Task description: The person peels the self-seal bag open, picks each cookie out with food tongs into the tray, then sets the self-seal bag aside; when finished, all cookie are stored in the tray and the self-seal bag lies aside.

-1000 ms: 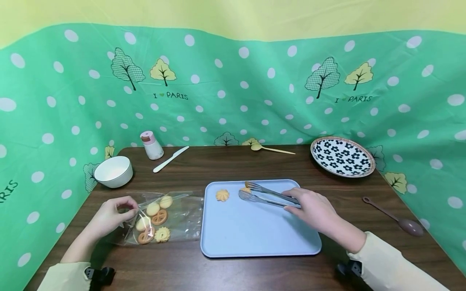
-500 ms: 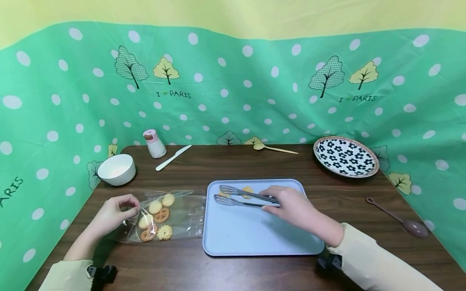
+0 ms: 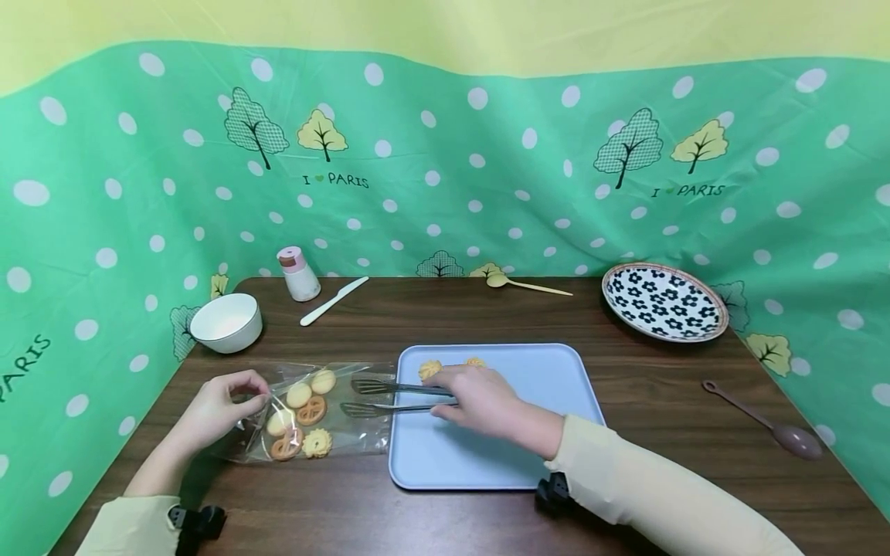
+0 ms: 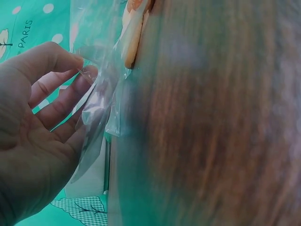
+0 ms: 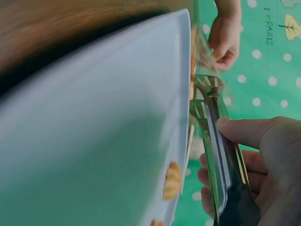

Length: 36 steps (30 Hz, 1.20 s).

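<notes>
In the head view my left hand [image 3: 221, 409] pinches the edge of a clear plastic bag [image 3: 361, 440] at its left end. Several cookies [image 3: 317, 442] lie inside the bag, two of them pretzel-shaped. My right hand [image 3: 480, 401] holds metal tongs [image 3: 417, 388], their tips spread apart over the bag's right part with nothing between them. Below that hand is a light blue tray [image 3: 487, 463]. Two cookies, a flower-shaped one [image 3: 429, 369] and a partly hidden one [image 3: 476, 361], sit near its far edge. The right wrist view shows the tongs [image 5: 214, 127] gripped between thumb and fingers.
A white bowl [image 3: 226, 323], a pink-capped shaker [image 3: 299, 275] and a white knife [image 3: 334, 301] stand or lie at the back left. Behind the tray is a yellow spoon [image 3: 528, 286]. To the right are a flower-patterned plate [image 3: 664, 301] and a brown spoon [image 3: 765, 421].
My right hand has swung the tongs left, from a cookie at the tray's far edge to above the bag. The left hand keeps its pinch on the bag.
</notes>
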Available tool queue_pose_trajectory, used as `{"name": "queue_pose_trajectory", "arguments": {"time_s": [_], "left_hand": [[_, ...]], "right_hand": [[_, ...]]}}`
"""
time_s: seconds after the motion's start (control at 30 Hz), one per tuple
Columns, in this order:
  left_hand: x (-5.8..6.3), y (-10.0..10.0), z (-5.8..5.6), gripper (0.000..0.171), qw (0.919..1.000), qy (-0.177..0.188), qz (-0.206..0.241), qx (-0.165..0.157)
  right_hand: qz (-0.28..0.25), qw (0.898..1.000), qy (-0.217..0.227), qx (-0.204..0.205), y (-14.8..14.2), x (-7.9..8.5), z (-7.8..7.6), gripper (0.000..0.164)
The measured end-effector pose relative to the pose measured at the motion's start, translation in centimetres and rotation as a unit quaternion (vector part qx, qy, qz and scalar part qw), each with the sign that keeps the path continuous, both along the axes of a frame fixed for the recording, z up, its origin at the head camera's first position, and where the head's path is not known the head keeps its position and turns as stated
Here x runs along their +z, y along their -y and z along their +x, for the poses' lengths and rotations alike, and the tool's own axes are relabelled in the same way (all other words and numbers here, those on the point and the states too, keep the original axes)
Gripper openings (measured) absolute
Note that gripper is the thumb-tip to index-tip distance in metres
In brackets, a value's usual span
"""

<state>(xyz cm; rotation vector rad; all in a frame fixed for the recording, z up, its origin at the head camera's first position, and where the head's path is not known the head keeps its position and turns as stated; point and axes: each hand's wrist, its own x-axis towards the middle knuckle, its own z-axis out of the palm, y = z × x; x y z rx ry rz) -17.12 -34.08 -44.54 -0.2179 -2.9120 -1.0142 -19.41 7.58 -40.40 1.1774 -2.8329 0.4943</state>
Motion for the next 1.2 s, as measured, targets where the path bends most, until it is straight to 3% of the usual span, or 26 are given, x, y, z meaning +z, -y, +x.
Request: {"name": "queue_pose_trajectory", "arguments": {"time_s": [0.73, 1.2], "left_hand": [[0.4, -0.7, 0.0, 0.008, 0.9999, 0.004, 0.015, 0.003], [0.1, -0.7, -0.1, 0.009, 0.9998, -0.019, -0.002, -0.006]], "right_hand": [[0.058, 0.997, -0.046, 0.029, 6.3, -1.1, -0.5, 0.044], [0.055, 0.998, -0.019, 0.006, 3.7, 0.0, 0.0, 0.04]]}}
